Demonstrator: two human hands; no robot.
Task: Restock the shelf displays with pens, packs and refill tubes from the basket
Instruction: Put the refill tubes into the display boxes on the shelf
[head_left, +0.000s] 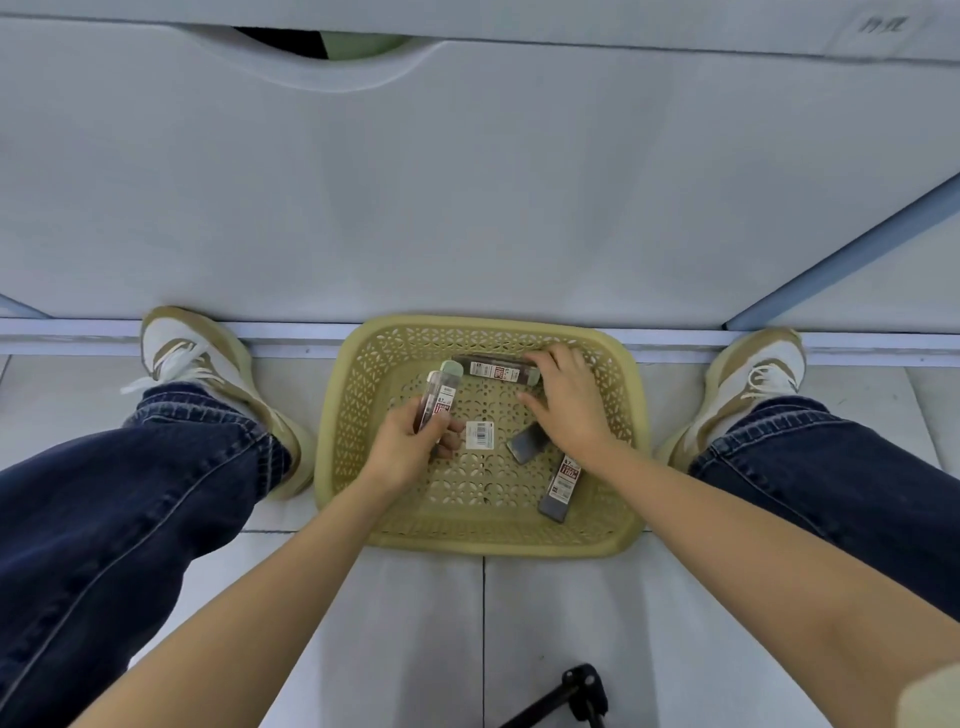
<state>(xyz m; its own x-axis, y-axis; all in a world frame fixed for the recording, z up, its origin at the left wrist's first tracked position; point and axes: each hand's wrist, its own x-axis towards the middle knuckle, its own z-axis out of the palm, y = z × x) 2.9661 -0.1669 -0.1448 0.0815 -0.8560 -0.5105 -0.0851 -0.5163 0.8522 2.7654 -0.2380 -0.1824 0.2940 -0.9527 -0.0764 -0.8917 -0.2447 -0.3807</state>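
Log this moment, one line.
left hand: holds green-capped plastic refill tube | right hand: fingers on second labelled tube | yellow perforated plastic basket: on floor

Yellow basket (621, 431) on tiled floor (415, 623)

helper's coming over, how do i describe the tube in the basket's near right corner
Start at the yellow lattice basket on the floor between the shoes. In its near right corner lies a dark refill tube, the only labelled one lying loose.
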